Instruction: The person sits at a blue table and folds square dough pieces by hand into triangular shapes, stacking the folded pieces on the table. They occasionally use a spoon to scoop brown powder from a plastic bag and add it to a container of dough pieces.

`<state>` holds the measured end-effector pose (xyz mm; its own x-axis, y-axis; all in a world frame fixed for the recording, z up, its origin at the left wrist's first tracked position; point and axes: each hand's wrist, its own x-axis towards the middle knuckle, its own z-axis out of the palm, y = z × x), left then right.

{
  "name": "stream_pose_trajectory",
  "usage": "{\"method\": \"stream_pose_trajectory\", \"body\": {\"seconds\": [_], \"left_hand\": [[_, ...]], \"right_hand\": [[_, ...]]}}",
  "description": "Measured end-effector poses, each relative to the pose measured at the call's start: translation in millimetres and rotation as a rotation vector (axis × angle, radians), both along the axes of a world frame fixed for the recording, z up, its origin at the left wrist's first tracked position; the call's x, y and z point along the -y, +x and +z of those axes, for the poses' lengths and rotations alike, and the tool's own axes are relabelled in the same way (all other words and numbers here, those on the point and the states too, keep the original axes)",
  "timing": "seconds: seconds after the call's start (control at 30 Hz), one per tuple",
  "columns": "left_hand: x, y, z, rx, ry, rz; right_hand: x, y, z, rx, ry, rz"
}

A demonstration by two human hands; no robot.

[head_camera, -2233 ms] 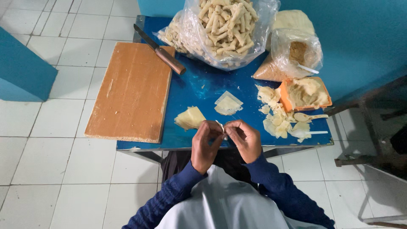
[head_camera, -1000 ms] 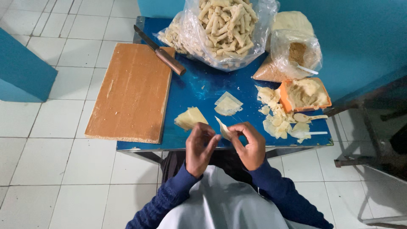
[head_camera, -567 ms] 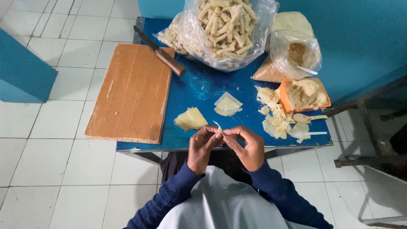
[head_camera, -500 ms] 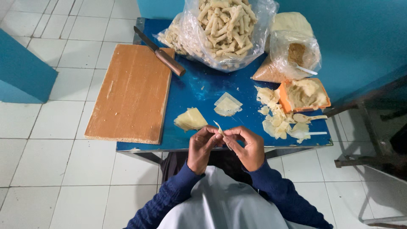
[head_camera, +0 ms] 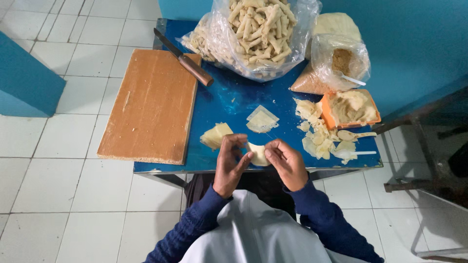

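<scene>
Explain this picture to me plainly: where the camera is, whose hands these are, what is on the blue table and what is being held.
There is no machine here. The camera sits on a person's head and looks straight down, so you see their own two arms in dark blue sleeves. The left hand and the right hand together hold a small pale piece of dough wrapper over the near edge of the blue table. On the table lie a wooden cutting board with a knife resting across its far corner, a small stack of wrappers, and a single flat wrapper. At the back stands a large clear bag of finished rolls, beside a smaller bag of brown crumbs. To the right sit an orange tray of pale filling, loose wrapper scraps and a white spoon.
</scene>
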<state>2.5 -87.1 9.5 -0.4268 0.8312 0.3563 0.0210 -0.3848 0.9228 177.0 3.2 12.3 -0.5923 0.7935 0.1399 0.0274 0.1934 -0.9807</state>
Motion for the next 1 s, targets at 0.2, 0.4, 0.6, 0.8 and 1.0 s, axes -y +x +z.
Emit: {"method": "stream_pose_trajectory", "body": {"seconds": [0.2, 0.4, 0.6, 0.8, 1.0], "left_hand": [[-8, -8, 8, -0.070, -0.272, -0.069], [-31, -6, 4, -0.377, -0.227, 0.177], [-59, -6, 9, -0.646, -0.178, 0.319], [-58, -9, 19, -0.792, -0.293, 0.334], [-11, -49, 19, -0.976, -0.228, 0.539]], "right_hand": [[-35, 6, -4, 0.006, -0.155, 0.080], [-43, -5, 3, 0.309, 0.313, -0.124], [-64, -30, 3, 0.425, 0.620, -0.295], [-67, -34, -1, 0.457, 0.741, -0.315], [-53, -34, 20, 0.433, 0.982, -0.317]]}}
